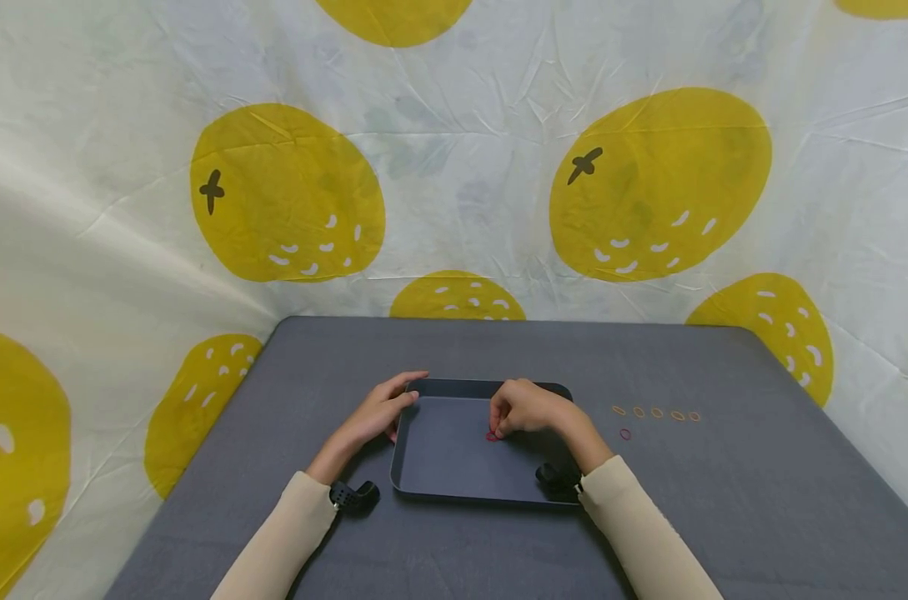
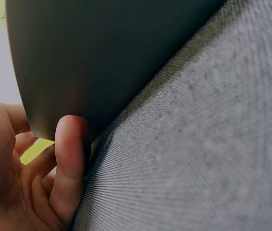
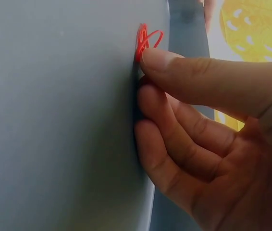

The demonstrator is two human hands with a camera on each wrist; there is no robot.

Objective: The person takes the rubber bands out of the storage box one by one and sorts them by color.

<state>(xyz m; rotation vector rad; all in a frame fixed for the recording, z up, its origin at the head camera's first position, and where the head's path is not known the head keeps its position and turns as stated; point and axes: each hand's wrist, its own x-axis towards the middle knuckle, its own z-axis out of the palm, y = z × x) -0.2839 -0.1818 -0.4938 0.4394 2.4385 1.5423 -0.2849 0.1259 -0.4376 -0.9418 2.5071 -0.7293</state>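
Observation:
A dark grey rectangular tray [image 1: 454, 492] lies on the table. At its far left corner my left hand [image 1: 378, 410] grips the rim. In the left wrist view, the little finger [image 2: 70, 159] presses on the outer wall of the tray [image 2: 92, 53]. My right hand [image 1: 527, 406] reaches into the tray from the right. Its thumb and fingers pinch red rubber bands [image 3: 142, 41] close over the tray floor [image 3: 54, 110]. The bands show as a small bunch with one loop sticking out, partly hidden by the thumb [image 3: 157, 60].
To the right of the tray, several orange rubber bands [image 1: 638, 412] lie in a row on the grey table [image 1: 724, 500]. One red rubber band [image 1: 625, 434] lies in front of them. A white curtain [image 1: 469, 208] with yellow fruit prints hangs behind the table.

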